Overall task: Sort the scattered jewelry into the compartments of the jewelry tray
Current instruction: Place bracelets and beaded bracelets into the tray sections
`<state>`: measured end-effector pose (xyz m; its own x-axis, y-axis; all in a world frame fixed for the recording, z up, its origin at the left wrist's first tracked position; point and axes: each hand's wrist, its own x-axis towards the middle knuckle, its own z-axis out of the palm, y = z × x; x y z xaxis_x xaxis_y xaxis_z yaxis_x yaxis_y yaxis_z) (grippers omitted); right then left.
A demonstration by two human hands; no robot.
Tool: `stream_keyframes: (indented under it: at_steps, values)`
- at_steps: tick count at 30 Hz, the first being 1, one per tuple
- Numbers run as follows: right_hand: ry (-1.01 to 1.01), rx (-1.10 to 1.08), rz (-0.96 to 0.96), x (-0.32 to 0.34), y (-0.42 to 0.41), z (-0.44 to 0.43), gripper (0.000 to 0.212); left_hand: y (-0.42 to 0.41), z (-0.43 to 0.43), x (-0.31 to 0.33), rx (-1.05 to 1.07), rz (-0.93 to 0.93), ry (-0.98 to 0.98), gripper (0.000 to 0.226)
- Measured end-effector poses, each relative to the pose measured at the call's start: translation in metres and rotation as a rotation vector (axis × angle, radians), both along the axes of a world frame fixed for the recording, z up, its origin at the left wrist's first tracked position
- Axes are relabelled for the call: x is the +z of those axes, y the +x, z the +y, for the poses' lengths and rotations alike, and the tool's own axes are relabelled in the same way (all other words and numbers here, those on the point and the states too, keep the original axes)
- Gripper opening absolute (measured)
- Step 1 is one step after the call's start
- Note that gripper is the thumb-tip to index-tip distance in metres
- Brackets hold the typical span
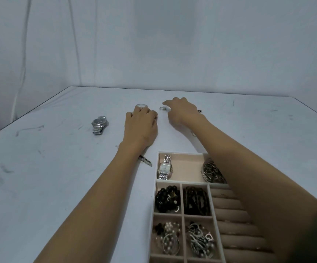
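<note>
The jewelry tray (181,185) holds a square watch (165,167), bead strands, pearls. Beyond it, left hand (141,123) fingers close on a round watch (141,106); right hand (182,112) reaches, perhaps pinching, a silver piece (163,108).

Watches: three. One lies at left centre of the frame (98,124), one shows at the fingertips of the left hand (141,105), and one rests in the tray's top compartment (165,167). Hands: two, left (141,124) and right (182,112). Tray: one, at lower right (157,168). Bead bundles in its small compartments: four (168,198). Small loose pieces on the table: probably three, though blurred (163,108).
</note>
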<state>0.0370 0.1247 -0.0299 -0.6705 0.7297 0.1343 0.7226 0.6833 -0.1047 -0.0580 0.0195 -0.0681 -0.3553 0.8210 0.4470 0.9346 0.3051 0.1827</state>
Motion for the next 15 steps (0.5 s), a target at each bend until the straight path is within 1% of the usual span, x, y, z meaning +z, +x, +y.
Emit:
stream_keyframes:
  at_steps: [3, 5, 7, 11, 15]
  values:
    - [0.092, 0.019, 0.055, -0.005, -0.007, 0.0, 0.036, -0.002, 0.001, -0.001, -0.021, -0.03, 0.068, 0.029]
    - [0.125, 0.025, 0.108, -0.003, -0.009, -0.002, 0.026, -0.004, 0.0, -0.001, -0.031, -0.065, 0.106, 0.026]
    - [0.14, 0.04, 0.122, -0.001, -0.009, -0.006, 0.02, -0.004, -0.002, 0.0, -0.028, -0.11, 0.13, 0.024]
    - [0.11, 0.051, 0.123, 0.003, -0.003, -0.014, 0.018, -0.002, -0.005, 0.001, -0.05, -0.155, 0.184, 0.024]
    - [0.03, 0.061, 0.213, 0.009, 0.011, -0.026, 0.019, -0.001, -0.012, 0.005, -0.034, -0.172, 0.256, 0.019]
